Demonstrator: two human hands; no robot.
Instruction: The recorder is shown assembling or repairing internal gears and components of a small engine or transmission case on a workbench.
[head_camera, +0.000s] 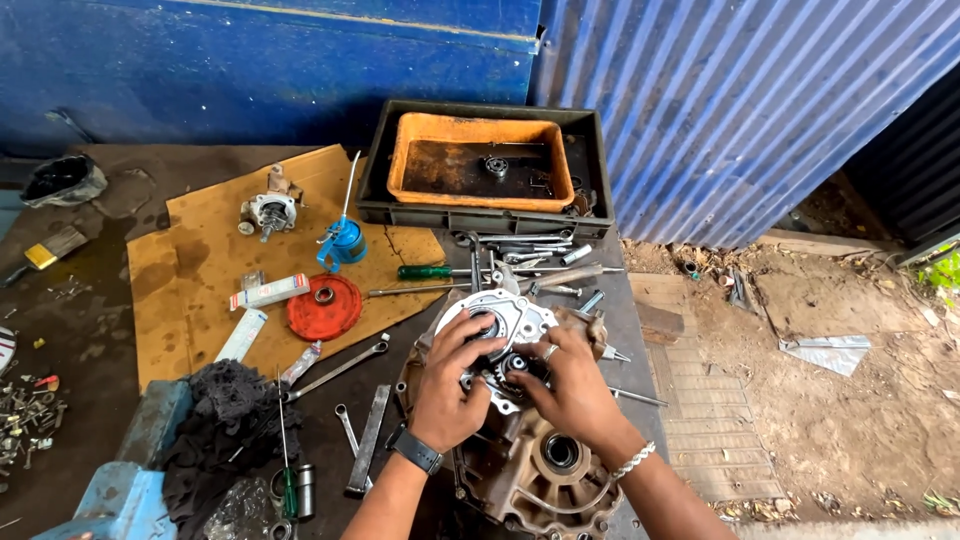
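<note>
We see both hands at work low in the middle of the frame, on a grimy engine casing (535, 465) that lies on the dark desk (95, 330). The left hand (450, 385), with a black watch at its wrist, curls its fingers (478, 330) around the edge of a pale round metal cover plate (500, 315) set on the casing's upper end. The right hand (572, 385), wearing a ring and a beaded bracelet, presses its fingers (535, 357) onto a small gear (516, 364) just below the plate.

Left of the hands lie spanners (340, 368) and a black rag (222, 420). On the cardboard sheet (200, 260) rest a red disc (323, 306) and a blue oil can (345, 243). An orange tray (480, 160) sits in a dark crate (590, 175) at upper centre.
</note>
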